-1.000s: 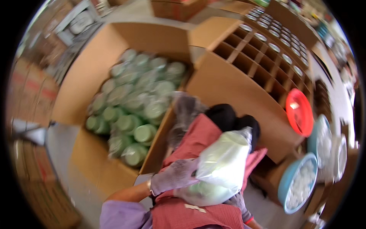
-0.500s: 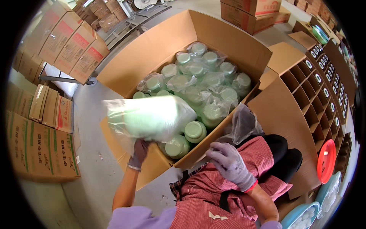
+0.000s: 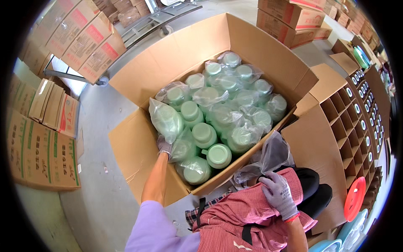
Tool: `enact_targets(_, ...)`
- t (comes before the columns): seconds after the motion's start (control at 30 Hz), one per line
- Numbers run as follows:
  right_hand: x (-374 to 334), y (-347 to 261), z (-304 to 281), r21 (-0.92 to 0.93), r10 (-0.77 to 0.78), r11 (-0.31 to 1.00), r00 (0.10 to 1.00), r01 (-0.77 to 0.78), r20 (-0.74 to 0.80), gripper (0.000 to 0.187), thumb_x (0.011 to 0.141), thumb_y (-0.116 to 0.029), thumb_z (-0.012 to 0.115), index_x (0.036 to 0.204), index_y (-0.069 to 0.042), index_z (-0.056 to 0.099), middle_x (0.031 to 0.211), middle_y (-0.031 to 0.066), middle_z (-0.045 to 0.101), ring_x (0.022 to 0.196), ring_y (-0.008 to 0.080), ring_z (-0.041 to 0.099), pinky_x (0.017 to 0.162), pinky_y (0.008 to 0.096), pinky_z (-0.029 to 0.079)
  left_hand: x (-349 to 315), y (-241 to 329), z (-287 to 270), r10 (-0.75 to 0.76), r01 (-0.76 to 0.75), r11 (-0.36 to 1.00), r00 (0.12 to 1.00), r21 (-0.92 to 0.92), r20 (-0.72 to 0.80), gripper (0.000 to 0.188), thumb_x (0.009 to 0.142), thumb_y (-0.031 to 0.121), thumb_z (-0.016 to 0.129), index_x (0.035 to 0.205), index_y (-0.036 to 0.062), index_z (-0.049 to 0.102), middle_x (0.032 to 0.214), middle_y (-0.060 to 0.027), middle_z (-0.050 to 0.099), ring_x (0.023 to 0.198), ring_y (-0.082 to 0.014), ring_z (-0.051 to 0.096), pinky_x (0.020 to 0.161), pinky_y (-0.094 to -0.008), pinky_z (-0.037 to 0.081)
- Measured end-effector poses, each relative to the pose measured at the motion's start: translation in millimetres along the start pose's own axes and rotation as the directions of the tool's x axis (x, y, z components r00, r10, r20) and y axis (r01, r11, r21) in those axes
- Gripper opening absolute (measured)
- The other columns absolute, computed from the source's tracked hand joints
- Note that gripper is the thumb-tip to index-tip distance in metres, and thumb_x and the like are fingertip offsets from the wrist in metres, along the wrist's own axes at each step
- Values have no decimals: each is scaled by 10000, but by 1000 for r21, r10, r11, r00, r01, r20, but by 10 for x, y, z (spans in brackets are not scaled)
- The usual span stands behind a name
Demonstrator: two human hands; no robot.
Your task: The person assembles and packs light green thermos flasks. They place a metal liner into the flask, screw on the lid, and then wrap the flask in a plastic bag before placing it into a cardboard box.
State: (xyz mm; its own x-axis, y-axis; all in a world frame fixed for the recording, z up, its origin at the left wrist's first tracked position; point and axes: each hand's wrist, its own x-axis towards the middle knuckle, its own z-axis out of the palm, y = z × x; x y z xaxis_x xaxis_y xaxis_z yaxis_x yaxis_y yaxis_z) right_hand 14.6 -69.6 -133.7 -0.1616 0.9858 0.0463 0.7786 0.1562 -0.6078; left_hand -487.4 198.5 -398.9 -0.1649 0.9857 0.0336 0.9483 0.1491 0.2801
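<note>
Bagged green jar (image 3: 166,121) slants in carton (image 3: 268,59), long axis upper-left to lower-right. Left hand (image 3: 164,146) at lower end, right hand (image 3: 280,195) beside clear plastic (image 3: 275,152); cannot tell either grip.

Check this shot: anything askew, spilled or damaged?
No visible spill or damage. One bagged bottle tilts by the left hand, while most others in the carton stand upright. Also, a small scrap lies on the floor left of the carton, like stray litter.
</note>
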Motion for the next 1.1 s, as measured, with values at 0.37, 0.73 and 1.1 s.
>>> enact_targets(0.37,-71,111,23,-159,101,985,979,-72,179,326,852,-246,644,1141,-94,640,1084,115,615,1003,308,594,944,444,425,136,1499,-1560,-32,-94,963,892,253,452,329,809,310,710,922,1,729,1043,-242,709,972,-312,715,800,-418,574)
enact_targets(0.73,4,116,151,-289,106,957,966,-35,234,354,836,-289,666,1141,-110,646,1072,94,629,1002,283,595,945,438,421,441,0,-369,221,-261,962,915,77,336,219,871,142,548,965,-11,673,979,-263,682,958,-415,657,848,-481,525)
enact_targets(1.1,62,104,240,-407,145,914,941,-8,307,349,842,-346,660,1123,-139,649,1033,76,635,985,264,607,919,443,427,663,534,-800,377,-448,705,893,550,245,239,905,178,520,1055,100,688,1149,-118,636,1112,-298,600,900,-423,468)
